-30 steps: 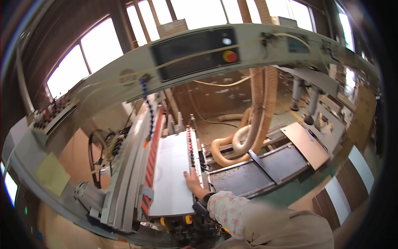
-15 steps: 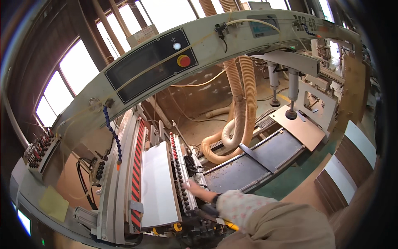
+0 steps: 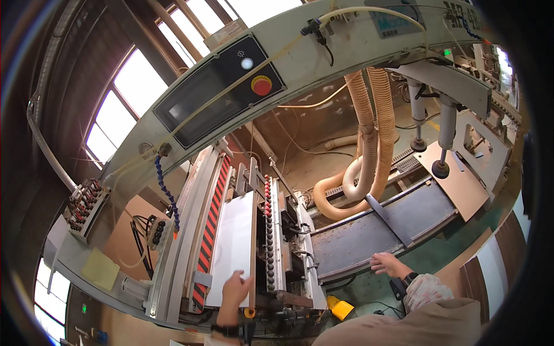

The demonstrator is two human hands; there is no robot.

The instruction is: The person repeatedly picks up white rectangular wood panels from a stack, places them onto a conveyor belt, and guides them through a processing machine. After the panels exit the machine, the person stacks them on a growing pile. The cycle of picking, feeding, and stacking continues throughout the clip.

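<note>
A white panel [image 3: 231, 230] with a brown edge lies lengthwise in the machine, between a red-and-black striped guard [image 3: 214, 216] and a row of dark knobs [image 3: 270, 254]. Over the near end of this panel is my left hand [image 3: 235, 290], thumb and fingers apart with nothing visible in them. Whether it touches the panel I cannot tell. Farther right, my right hand [image 3: 390, 264] is stretched out by the near edge of the dark machine bed [image 3: 352, 254], empty, its fingers extended.
A grey machine beam with a dark control panel [image 3: 219, 92] and red button [image 3: 261, 86] arches overhead. Thick beige hoses [image 3: 381, 132] hang behind the bed. A yellow foot pedal [image 3: 340, 308] stands on the floor. Brown and white boards [image 3: 490, 277] are stacked at right.
My right hand has left the knob row and moved right. My left hand has come into view over the white panel. The whole view has shifted, showing the machine farther right.
</note>
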